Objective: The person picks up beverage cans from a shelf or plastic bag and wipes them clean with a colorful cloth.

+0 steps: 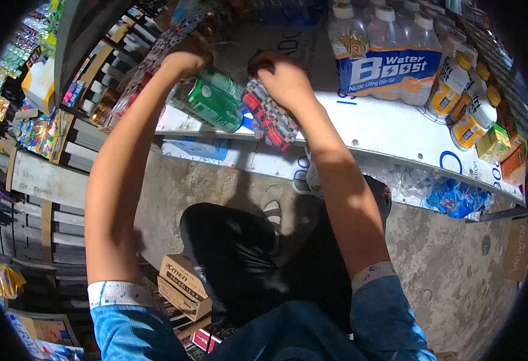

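Note:
My right hand (282, 81) is closed on a patterned cloth (270, 114) in red, grey and black, which hangs over the shelf's front edge. Just left of the cloth, a green can (216, 102) lies tilted on the white shelf (342, 120). My left hand (189, 57) is above and behind the can, at the shelf's left part. Its fingers are blurred and partly hidden, so what it touches cannot be made out.
A pack of Water Boost bottles (390, 66) stands right of my right hand, with yellow-labelled bottles (468, 114) beyond. A blue plastic bag (459, 198) is on the lower shelf. An X-Men carton (183, 286) sits by my knee. Slatted racks line the left.

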